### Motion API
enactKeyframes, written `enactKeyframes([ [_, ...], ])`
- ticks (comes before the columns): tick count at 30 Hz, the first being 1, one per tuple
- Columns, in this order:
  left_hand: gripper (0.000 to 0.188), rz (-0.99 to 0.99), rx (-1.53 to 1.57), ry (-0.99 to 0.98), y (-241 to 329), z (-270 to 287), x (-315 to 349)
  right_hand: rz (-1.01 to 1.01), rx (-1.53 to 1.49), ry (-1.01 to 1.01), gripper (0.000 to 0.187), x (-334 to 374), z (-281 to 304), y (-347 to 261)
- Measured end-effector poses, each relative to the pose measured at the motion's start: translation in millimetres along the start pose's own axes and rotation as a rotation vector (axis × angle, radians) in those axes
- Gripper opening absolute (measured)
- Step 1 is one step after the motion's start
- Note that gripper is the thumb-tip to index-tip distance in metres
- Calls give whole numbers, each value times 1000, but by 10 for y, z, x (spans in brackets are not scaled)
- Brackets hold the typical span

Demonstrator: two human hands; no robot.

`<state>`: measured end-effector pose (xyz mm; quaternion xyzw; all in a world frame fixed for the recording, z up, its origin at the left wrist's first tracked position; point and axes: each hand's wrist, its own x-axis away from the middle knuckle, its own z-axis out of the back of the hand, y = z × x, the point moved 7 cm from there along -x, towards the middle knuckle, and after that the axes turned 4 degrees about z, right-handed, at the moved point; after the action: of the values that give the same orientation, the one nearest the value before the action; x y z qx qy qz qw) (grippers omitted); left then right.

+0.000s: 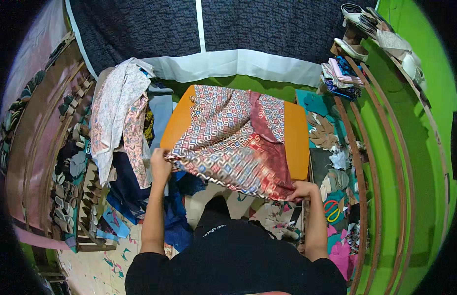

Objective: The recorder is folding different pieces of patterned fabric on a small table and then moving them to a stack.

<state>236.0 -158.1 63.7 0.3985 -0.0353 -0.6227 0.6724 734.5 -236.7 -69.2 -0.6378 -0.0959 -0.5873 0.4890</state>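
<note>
A patterned cloth [223,128] in red, white and blue, with a dark red band, lies spread over an orange tabletop [298,132]. Its near edge is lifted and stretched between my two hands. At the left corner, my left hand [161,162] is closed on the cloth near the table's left edge. My right hand [302,191] grips the reddish right corner, just off the table's near right corner. The cloth's middle near part is a little blurred and hangs past the table's front edge. Creases run across its far half.
Pale floral garments [117,113] are heaped left of the table, with dark blue cloth [176,216] below. Racks of shoes [66,206] line the left. On the right are scissors with red and yellow handles [331,210], fabric scraps [336,182] and wooden rails [386,147]. A dark curtain [140,29] hangs behind.
</note>
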Motion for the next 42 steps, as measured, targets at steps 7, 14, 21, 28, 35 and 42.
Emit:
enactKeyframes([
  [7,19,235,586,-246,-380,-427,-855,658,-438,324,35,445,1173,-718],
  [14,22,592,929,-906,332,-1408,-2015,1138,-1360,382,47,342,2452,-1943],
  [21,34,170,188,-1297,240,-2115,-2443,119,466,1139,41,-1243,3010,-1361],
  [28,18,-59,-30,-544,-296,-2205,-3560,107,335,1795,26,-16,3875,-1794],
  [35,62,10,636,-647,-323,-2424,-3330,620,-323,1468,51,-660,3589,-1651],
  [42,14,-211,-84,-214,-333,-1945,-3675,391,294,1200,55,-422,3051,-1920],
])
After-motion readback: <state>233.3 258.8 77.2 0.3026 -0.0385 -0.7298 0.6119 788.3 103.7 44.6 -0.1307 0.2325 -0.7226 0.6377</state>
